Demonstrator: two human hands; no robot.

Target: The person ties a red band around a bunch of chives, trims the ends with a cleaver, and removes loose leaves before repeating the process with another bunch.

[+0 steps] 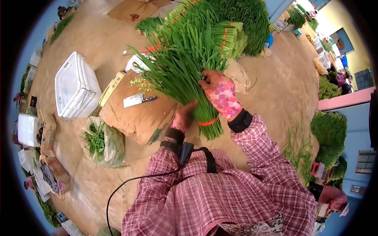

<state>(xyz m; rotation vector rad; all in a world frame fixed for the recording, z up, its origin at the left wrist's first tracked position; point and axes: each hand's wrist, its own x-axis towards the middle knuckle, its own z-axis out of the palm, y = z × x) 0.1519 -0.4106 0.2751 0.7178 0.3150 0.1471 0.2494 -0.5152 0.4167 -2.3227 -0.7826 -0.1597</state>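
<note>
Head — chive bundle [185, 70] in right hand [220, 94]

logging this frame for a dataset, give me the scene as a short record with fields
left hand: gloved, grips the chive bundle low on its stems
right hand: flowered glove, clasped on the bundle above its orange band
cleaver: flat on the cardboard sheet, untouched
beside cardboard: stacked white crates; plastic bag of green trimmings
behind: pile of tied bundles
</note>
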